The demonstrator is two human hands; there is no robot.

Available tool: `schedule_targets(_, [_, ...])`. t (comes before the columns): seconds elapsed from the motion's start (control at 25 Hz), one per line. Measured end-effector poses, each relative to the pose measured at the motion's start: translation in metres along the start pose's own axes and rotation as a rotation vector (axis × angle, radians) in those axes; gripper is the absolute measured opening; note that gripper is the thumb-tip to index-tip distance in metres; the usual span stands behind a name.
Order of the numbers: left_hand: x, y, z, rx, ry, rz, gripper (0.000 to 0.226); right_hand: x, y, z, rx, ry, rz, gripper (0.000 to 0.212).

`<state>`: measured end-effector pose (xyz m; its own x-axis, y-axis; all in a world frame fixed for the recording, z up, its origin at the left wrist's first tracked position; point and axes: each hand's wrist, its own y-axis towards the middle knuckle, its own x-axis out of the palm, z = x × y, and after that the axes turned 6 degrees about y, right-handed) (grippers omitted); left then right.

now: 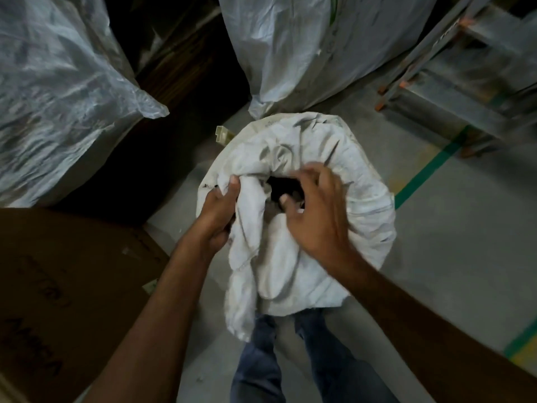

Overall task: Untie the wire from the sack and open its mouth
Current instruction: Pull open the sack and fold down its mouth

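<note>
Sack [334,146], upright on the floor [436,257] before the person's legs, shows no wire and only a small dark gap, so mouth-opening seems in hand: left hand [220,210] grips the left rim fold, right hand [313,210] is too blurred to tell its hold, and next the rims need pulling apart.

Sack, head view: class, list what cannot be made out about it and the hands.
Head view:
Contents of the sack: only a dark gap shows, partly covered by the right hand.
Grip of the right hand: motion-blurred.
Fingers of the left hand: lost in a cloth fold.
Tying wire: none visible.
</note>
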<state>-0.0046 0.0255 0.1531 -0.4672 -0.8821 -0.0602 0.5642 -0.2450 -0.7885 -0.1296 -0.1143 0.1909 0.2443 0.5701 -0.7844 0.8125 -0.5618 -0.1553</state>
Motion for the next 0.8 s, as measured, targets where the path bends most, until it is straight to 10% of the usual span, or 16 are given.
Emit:
schedule_targets(0.12, [-0.003, -0.006, 0.030, -0.076, -0.247, -0.115, 0.084, 0.008, -0.046, -0.036, 0.453, 0.629, -0.518, 0.096])
schedule_targets(0.24, [-0.001, -0.014, 0.053, -0.049, -0.466, -0.164, 0.068, 0.004, -0.055, -0.047, 0.378, 0.676, -0.716, 0.100])
schedule_targets(0.44, [-0.020, -0.018, 0.069, 0.036, -0.647, -0.137, 0.068, -0.017, -0.045, -0.044, -0.098, -0.029, 0.053, 0.039])
schedule_targets(0.56, [-0.010, -0.052, 0.076, 0.192, -0.108, 0.226, 0.088, -0.029, -0.046, -0.041, -0.168, -0.253, 0.243, 0.055])
schedule_targets(0.64, [-0.010, -0.075, 0.073, 0.788, 0.542, 0.381, 0.081, -0.032, -0.050, -0.044, -0.188, -0.311, 0.305, 0.061])
schedule_targets(0.8, [-0.027, -0.085, 0.090, 1.065, 1.469, -0.214, 0.081, -0.023, -0.057, -0.043, -0.299, -0.349, 0.490, 0.039])
